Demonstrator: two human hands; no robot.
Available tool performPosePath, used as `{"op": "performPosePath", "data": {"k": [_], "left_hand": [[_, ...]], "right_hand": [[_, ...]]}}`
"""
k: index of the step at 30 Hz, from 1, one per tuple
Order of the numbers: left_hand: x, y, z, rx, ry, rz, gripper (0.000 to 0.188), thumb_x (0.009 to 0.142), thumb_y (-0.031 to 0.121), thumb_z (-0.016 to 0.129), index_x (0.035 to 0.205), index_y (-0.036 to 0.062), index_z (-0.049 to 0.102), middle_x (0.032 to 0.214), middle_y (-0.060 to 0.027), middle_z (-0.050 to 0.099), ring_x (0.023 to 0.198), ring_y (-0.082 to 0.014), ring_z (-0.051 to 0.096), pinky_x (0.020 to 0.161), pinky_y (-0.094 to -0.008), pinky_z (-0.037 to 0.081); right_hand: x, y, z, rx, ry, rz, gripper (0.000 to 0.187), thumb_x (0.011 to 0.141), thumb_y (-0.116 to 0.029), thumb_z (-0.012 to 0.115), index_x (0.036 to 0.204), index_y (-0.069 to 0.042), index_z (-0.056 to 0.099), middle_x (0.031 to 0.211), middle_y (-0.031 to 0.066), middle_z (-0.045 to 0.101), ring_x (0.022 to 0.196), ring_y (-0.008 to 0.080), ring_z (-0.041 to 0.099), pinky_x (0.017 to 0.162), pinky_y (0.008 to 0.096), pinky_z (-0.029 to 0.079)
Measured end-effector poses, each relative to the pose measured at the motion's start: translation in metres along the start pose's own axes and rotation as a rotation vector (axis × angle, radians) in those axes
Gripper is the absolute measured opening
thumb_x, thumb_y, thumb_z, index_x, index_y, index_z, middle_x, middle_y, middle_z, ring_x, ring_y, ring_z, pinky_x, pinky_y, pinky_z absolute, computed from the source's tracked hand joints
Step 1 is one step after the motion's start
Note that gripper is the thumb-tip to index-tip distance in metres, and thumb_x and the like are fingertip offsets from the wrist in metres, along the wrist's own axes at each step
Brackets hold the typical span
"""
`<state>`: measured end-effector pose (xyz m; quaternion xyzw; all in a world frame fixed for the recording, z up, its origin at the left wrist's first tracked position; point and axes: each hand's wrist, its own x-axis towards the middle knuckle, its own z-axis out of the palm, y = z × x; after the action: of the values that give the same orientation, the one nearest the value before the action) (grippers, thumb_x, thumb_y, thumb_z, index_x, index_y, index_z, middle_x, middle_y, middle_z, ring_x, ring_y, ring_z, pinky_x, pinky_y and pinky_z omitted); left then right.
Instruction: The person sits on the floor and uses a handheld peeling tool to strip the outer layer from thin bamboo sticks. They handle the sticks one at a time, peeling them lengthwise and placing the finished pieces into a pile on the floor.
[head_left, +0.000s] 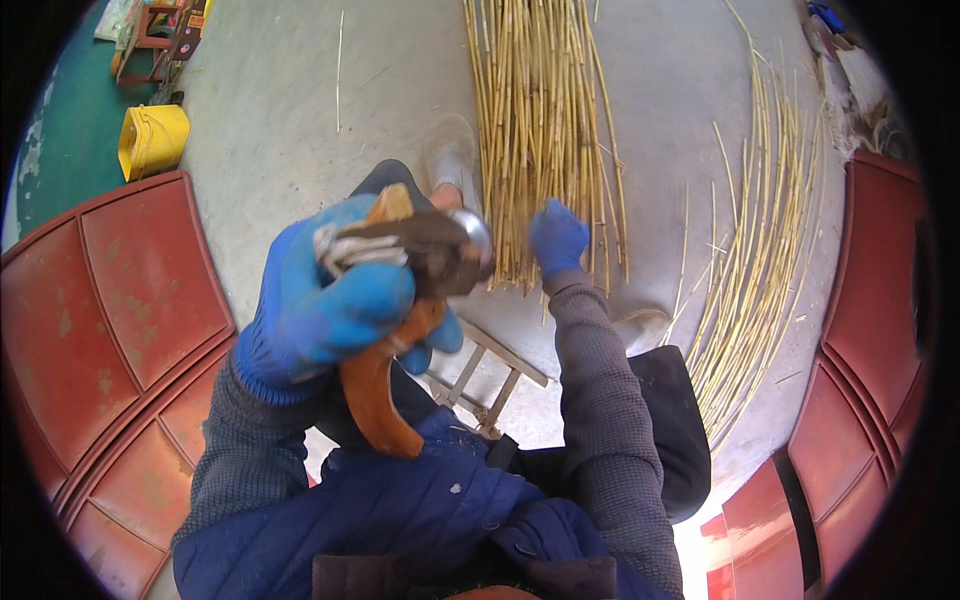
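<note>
My left hand, in a blue glove, is raised close to the camera. Its fingers wrap round a hand tool with a curved orange-brown wooden handle and a dark metal head. Whitish strips are wound on the tool's head, and a shiny round metal part sits at its right end. Ahead lies a thick bundle of thin yellow stalks, side by side on the floor. Over the bundle's near right part, my right hand, also blue-gloved, is closed. Whatever its fingers hold is hidden.
More stalks lie in a loose, curved spread at the right. A small wooden stool frame stands below my hands. Red panels line the left, with others at the right. A yellow bucket sits at the upper left.
</note>
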<state>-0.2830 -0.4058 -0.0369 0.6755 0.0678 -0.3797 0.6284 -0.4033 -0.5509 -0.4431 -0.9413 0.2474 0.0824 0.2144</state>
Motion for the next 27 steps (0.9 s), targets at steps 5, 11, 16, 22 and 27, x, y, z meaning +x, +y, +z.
{"op": "performPosePath", "data": {"k": [5, 11, 16, 22, 27], "left_hand": [[-0.001, 0.009, -0.02, -0.048, -0.111, -0.29, 0.059, 0.076, 0.025, 0.076, 0.121, -0.0095, 0.06, 0.103, -0.0167, 0.073, 0.09, -0.0193, 0.072, 0.079, -0.032, 0.059], [0.003, 0.005, -0.014, 0.198, 0.024, -0.217, 0.055, 0.072, 0.031, 0.078, 0.105, -0.0106, 0.063, 0.083, -0.0197, 0.069, 0.063, -0.0225, 0.068, 0.057, -0.0338, 0.058], [0.001, 0.006, -0.003, 0.084, -0.045, -0.148, 0.056, 0.078, 0.032, 0.075, 0.112, -0.0099, 0.06, 0.081, -0.0209, 0.069, 0.062, -0.022, 0.067, 0.051, -0.0319, 0.055], [0.003, 0.002, -0.009, 0.145, -0.231, -0.08, 0.043, 0.094, 0.03, 0.071, 0.116, -0.0054, 0.062, 0.092, -0.0124, 0.073, 0.078, -0.016, 0.072, 0.069, -0.0294, 0.06], [0.007, -0.005, -0.009, 0.168, -0.269, 0.039, 0.051, 0.094, 0.041, 0.069, 0.118, -0.0039, 0.061, 0.093, -0.011, 0.07, 0.083, -0.0192, 0.073, 0.069, -0.0306, 0.06]], "right_hand": [[0.046, -0.013, 0.012, -0.205, -0.382, 0.132, 0.028, 0.092, -0.035, 0.061, 0.101, -0.009, 0.065, 0.092, 0.014, 0.075, 0.083, 0.0296, 0.074, 0.07, 0.0482, 0.053], [0.047, -0.016, -0.003, -0.124, -0.499, 0.269, 0.031, 0.094, -0.034, 0.057, 0.107, -0.007, 0.064, 0.103, 0.0205, 0.075, 0.092, 0.0336, 0.075, 0.076, 0.0486, 0.056], [0.025, -0.001, -0.045, -0.126, -0.43, 0.245, 0.03, 0.096, -0.034, 0.057, 0.108, -0.007, 0.064, 0.099, 0.0159, 0.075, 0.093, 0.0306, 0.075, 0.081, 0.0461, 0.056], [-0.009, 0.016, -0.091, 0.092, -0.208, 0.176, 0.031, 0.096, -0.034, 0.052, 0.099, -0.006, 0.064, 0.091, 0.0246, 0.072, 0.087, 0.0389, 0.071, 0.083, 0.0496, 0.053], [-0.034, 0.025, -0.13, 0.202, 0.029, 0.116, 0.03, 0.099, -0.035, 0.05, 0.094, -0.009, 0.064, 0.091, 0.0207, 0.072, 0.087, 0.04, 0.07, 0.082, 0.05, 0.052]]}}
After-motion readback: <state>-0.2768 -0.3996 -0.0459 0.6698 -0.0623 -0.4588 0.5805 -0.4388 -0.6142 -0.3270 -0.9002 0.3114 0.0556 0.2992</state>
